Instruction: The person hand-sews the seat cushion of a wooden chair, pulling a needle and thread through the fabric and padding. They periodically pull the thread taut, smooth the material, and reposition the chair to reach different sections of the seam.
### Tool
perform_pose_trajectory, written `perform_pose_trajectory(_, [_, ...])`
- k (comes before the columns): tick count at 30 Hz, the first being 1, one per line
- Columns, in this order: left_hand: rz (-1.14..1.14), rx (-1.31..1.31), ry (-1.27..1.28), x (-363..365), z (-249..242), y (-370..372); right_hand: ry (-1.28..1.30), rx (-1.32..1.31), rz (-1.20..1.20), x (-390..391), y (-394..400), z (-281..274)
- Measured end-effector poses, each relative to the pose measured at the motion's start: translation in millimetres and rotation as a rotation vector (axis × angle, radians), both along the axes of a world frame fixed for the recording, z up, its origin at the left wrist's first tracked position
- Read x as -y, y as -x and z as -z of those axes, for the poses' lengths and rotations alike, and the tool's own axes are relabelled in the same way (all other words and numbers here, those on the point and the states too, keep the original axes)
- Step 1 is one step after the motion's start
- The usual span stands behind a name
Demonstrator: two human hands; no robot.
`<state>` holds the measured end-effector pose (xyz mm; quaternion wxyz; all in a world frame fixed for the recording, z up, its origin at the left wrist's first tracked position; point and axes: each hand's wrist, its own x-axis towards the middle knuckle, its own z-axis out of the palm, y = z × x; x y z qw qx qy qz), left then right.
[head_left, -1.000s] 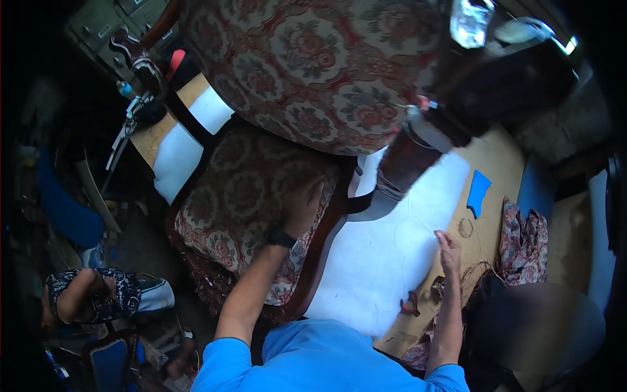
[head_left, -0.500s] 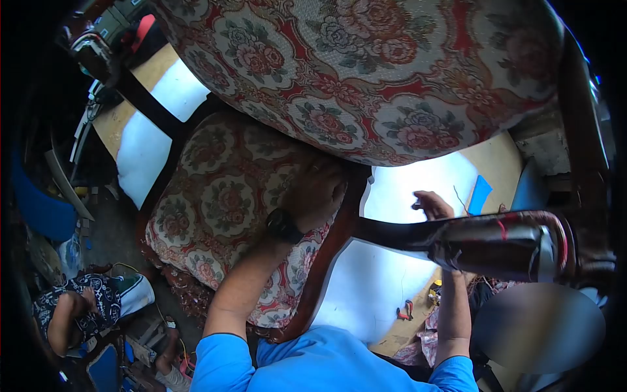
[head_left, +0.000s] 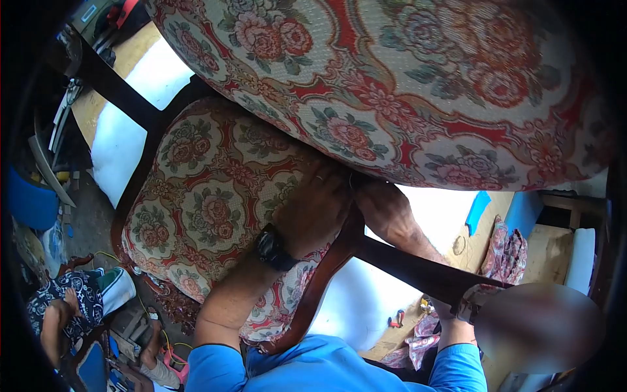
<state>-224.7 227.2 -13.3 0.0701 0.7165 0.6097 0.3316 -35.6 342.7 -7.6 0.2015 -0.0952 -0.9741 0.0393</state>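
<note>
A chair with a floral upholstered seat [head_left: 212,209] and a matching padded backrest [head_left: 385,98] fills the middle of the head view. My left hand [head_left: 317,212], with a black watch on its wrist, lies on the seat cover near its rear corner, fingers stretched toward the gap below the backrest. My right hand [head_left: 386,210] comes past the outside of the dark wooden frame [head_left: 405,264] to that same corner. Its fingers are bent together beside my left fingertips; a thin strand seems to show there, but what they hold is hidden in shadow.
White sheet material [head_left: 356,304] lies on the wooden table below the chair. A small red tool [head_left: 397,319], a blue scrap [head_left: 478,212] and floral fabric pieces [head_left: 503,251] are on the right. Another person in patterned clothing [head_left: 72,307] sits at lower left.
My right hand has moved left from over the white sheet to the seat's rear corner, and its fingers have closed. My left hand stays on the seat. The view has shifted closer.
</note>
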Motion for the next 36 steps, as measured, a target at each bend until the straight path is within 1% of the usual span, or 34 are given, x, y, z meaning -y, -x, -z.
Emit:
perform_pose_trajectory(2, [0.004,-0.024,0.006,0,6,0,0.027,0.107,0.033,5,-1,1])
perform_pose_trajectory(5, [0.018,-0.001,0.053,2,-1,1,0.056,0.083,0.041,5,-4,7])
perform_pose_trajectory(8, [0.033,0.008,0.09,4,-2,3,0.062,0.079,0.028,3,0,-1])
perform_pose_trajectory(11, [0.028,0.014,0.116,5,-2,3,0.104,-0.001,-0.027,-1,3,-3])
perform_pose_trajectory(14, [0.017,0.01,0.114,5,0,1,0.137,-0.001,0.025,4,4,-6])
perform_pose_trajectory(17, [-0.004,0.014,0.109,5,2,0,0.143,-0.006,0.026,3,3,-4])
perform_pose_trajectory(20, [0.004,0.058,0.129,5,0,0,0.162,0.042,0.024,1,2,-7])
perform_pose_trajectory(23, [-0.002,0.043,0.1,6,1,1,0.159,0.149,-0.028,-3,0,-10])
perform_pose_trajectory(29, [0.018,0.074,0.095,7,-1,6,0.084,0.183,-0.075,-6,1,-15])
perform_pose_trajectory(36, [0.013,0.045,0.125,7,-3,4,0.09,0.231,-0.121,-10,-3,-21])
